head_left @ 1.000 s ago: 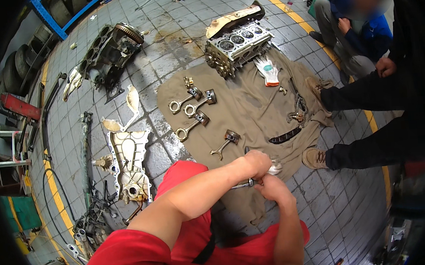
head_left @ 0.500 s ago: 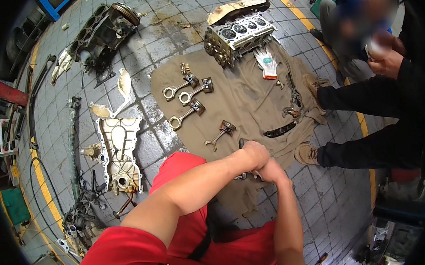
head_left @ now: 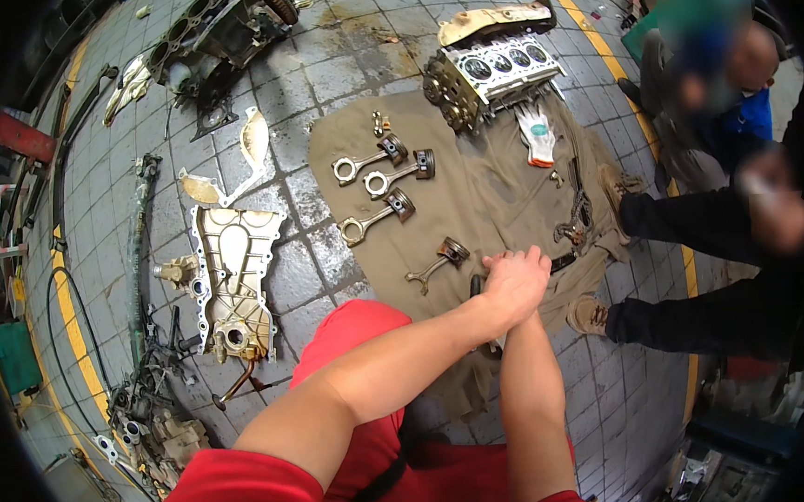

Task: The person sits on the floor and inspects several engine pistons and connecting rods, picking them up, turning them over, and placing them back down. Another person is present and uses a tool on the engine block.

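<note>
My left hand (head_left: pixel 516 285) lies across the top of my right hand, and the two are pressed together over the cloth. Its fingers are bent around the right hand, whose forearm (head_left: pixel 532 382) rises from below; the right fingers are mostly hidden. Beside my left wrist stands a dark handle (head_left: pixel 475 288), its lower part covered by my arm. Nearest beyond it lies a piston with its connecting rod (head_left: pixel 440 263), its big end an open fork. Farther left rest three more pistons on rods, one of them a lower piston (head_left: pixel 401 204). To the right, a dark curved strip (head_left: pixel 562 262) is partly covered.
A brown cloth (head_left: pixel 472 185) covers the tiles. Behind are a cylinder head (head_left: pixel 501 67), a white glove (head_left: pixel 536 134) and a dark engine block (head_left: pixel 219 40). An aluminium cover (head_left: pixel 236 281) lies left. A person's shoe (head_left: pixel 588 315) stands on the right cloth edge; another person crouches beyond.
My joined hands have moved up and to the right over the cloth, and the left hand now lies more flatly over the right. The view has shifted slightly.
</note>
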{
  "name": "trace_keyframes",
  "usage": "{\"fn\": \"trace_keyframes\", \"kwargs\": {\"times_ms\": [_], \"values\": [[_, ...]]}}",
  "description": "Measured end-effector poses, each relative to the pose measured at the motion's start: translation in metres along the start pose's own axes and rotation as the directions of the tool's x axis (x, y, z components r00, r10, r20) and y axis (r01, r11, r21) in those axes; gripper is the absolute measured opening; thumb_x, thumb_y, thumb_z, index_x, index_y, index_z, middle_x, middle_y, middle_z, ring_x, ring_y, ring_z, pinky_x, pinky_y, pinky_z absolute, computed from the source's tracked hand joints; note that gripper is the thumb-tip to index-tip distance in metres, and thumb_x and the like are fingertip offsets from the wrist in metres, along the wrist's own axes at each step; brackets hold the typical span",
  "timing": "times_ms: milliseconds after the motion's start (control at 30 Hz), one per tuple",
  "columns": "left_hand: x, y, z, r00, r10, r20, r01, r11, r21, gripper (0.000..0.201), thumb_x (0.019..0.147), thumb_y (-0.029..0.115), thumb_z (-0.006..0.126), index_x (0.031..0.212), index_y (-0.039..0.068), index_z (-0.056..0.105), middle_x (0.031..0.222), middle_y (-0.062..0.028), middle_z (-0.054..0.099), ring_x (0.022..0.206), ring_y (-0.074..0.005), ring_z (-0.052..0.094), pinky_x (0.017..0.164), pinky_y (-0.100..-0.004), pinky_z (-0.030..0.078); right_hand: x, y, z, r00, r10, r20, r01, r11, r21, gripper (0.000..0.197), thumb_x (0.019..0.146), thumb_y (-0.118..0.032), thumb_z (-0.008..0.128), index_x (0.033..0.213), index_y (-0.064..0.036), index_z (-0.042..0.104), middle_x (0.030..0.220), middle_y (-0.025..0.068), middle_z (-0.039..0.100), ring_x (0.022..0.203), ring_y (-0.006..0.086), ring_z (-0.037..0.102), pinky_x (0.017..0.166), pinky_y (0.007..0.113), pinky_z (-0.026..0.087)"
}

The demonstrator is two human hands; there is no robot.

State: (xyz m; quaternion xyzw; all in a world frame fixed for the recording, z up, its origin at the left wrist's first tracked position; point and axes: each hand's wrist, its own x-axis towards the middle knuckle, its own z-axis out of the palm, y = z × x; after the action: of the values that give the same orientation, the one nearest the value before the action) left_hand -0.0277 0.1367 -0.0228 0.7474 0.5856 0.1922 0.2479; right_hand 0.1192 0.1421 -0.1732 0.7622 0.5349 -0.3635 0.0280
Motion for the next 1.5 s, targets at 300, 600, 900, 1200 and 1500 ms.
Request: {"fn": "trace_keyframes", "kwargs": {"times_ms": [300, 600, 900, 1200, 1500], "values": [[0.016, -0.024, -0.003, 0.998, -0.052, 0.035, 0.054, 0.996, -0.069, 0.039, 0.089, 0.005, 0.062, 0.127, 0.0, 0.058, 0.116, -0.0193, 0.06, 0.105, -0.0394, 0.07, 0.084, -0.0578, 0.059, 0.016, -0.012, 0.029, 0.978, 0.193, -0.083, -0.183, 0.977, 0.112, 0.053, 0.083, -0.031, 0.089, 0.12, 0.0033, 0.073, 0.128, 0.0287, 0.071, 0.119, 0.0422, 0.069, 0.097, 0.05, 0.057], [0.066, -0.085, -0.01, 0.956, -0.279, -0.085, 0.258, 0.945, -0.2, 0.046, 0.105, 0.031, 0.061, 0.141, 0.002, 0.056, 0.116, -0.0194, 0.061, 0.091, -0.0415, 0.072, 0.074, -0.0518, 0.06, 0.092, -0.056, 0.044, 0.95, 0.309, -0.045, -0.301, 0.945, 0.131, 0.059, 0.08, -0.033, 0.094, 0.121, 0.0052, 0.073, 0.131, 0.0291, 0.07, 0.119, 0.0419, 0.069, 0.099, 0.049, 0.057], [0.208, -0.181, -0.087, 0.929, -0.316, -0.19, 0.317, 0.948, -0.026, 0.068, 0.105, 0.049, 0.061, 0.152, 0.002, 0.047, 0.12, -0.0268, 0.064, 0.099, -0.0472, 0.07, 0.084, -0.0546, 0.058, 0.101, -0.064, 0.046, 0.895, 0.437, 0.088, -0.445, 0.884, 0.141, 0.089, 0.077, -0.039, 0.097, 0.139, 0.0097, 0.057, 0.145, 0.0341, 0.056, 0.128, 0.0451, 0.06, 0.109, 0.047, 0.052], [0.276, -0.193, -0.109, 0.91, -0.412, 0.049, 0.398, 0.901, 0.174, 0.085, 0.104, 0.059, 0.058, 0.154, -0.007, 0.041, 0.103, -0.0253, 0.077, 0.1, -0.0432, 0.074, 0.087, -0.0531, 0.057, 0.094, -0.081, 0.03, 0.888, 0.455, 0.073, -0.46, 0.877, 0.135, 0.086, 0.076, -0.041, 0.097, 0.131, 0.0153, 0.063, 0.142, 0.0378, 0.059, 0.129, 0.0457, 0.061, 0.11, 0.047, 0.051], [0.299, -0.164, -0.091, 0.868, -0.494, 0.042, 0.479, 0.858, 0.186, 0.095, 0.101, 0.059, 0.063, 0.153, -0.016, 0.036, 0.094, -0.0226, 0.077, 0.093, -0.0393, 0.076, 0.08, -0.0494, 0.059, 0.097, -0.086, 0.029, 0.864, 0.491, 0.112, -0.504, 0.834, 0.224, 0.086, 0.078, -0.023, 0.097, 0.139, 0.0173, 0.052, 0.15, 0.0377, 0.049, 0.126, 0.0441, 0.061, 0.111, 0.045, 0.051]]}}
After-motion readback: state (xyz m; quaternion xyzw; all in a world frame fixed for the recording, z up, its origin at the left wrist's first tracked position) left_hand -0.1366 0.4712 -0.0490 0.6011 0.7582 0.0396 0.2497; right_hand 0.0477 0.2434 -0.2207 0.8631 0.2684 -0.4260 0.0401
